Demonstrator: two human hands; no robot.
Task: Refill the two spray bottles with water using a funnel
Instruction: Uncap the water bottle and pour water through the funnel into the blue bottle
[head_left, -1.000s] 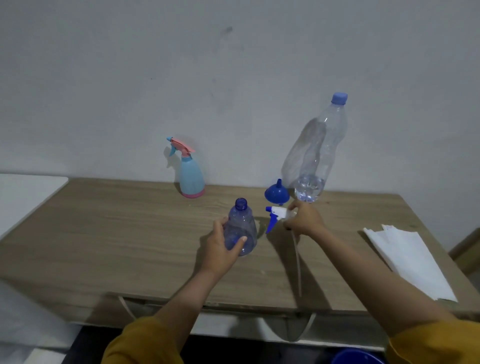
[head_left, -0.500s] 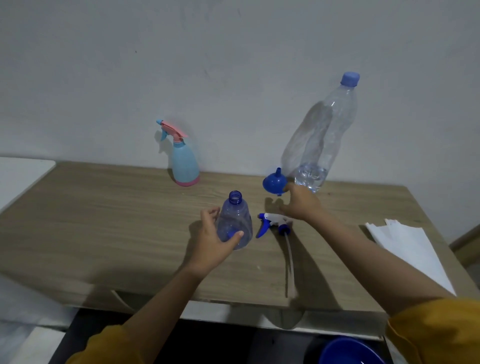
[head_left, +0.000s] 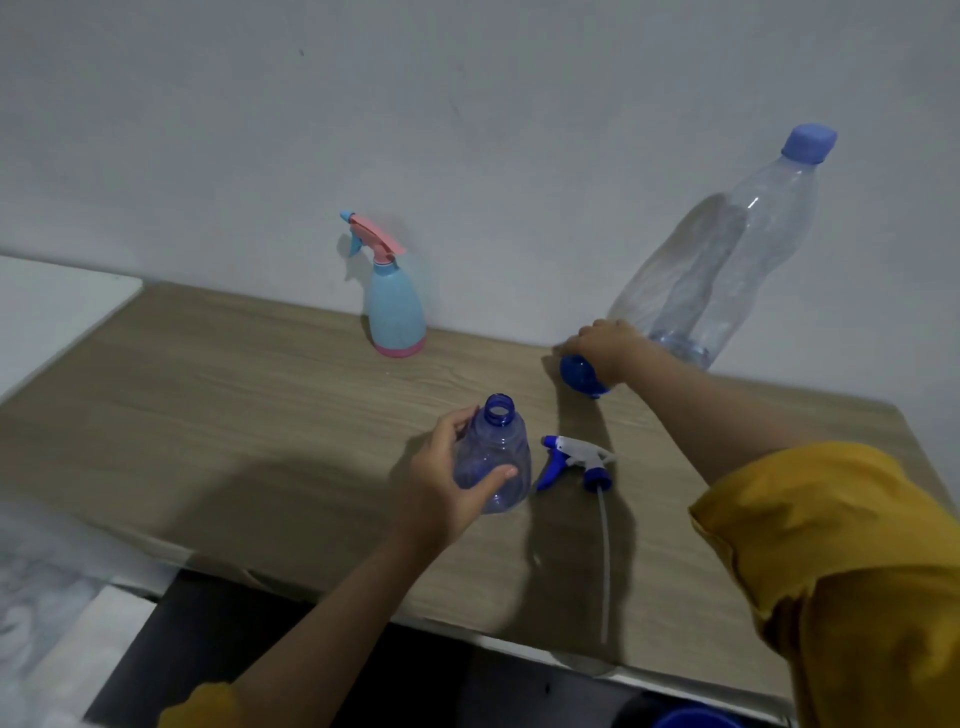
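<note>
Funnel (head_left: 582, 375), blue and lying near the back of the wooden table (head_left: 218, 415), is covered from above by the right hand (head_left: 605, 345), whose fingers are curled over it in what looks like a grasp, though the contact itself is partly hidden. An uncapped, clear blue spray bottle (head_left: 493, 454) is held upright by the left hand (head_left: 447, 480), thumb on the near side and fingers wrapped behind, its open neck left free. Just beside it, the removed trigger head (head_left: 574, 460) is laid on the table with its dip tube trailing toward the near edge. For the step in hand, the funnel would best be lifted clear, turned spout-down and seated squarely in the open neck while the bottle is kept steady. A large, capped water bottle (head_left: 727, 275), tilted in this wide view and holding only a little water, is just behind the right hand and could be knocked as the funnel is raised. Well apart, a second spray bottle (head_left: 396, 306), pale blue with a pink trigger, is standing by the wall. Open tabletop is available to the left, whereas the near edge is close to the dip tube.
</note>
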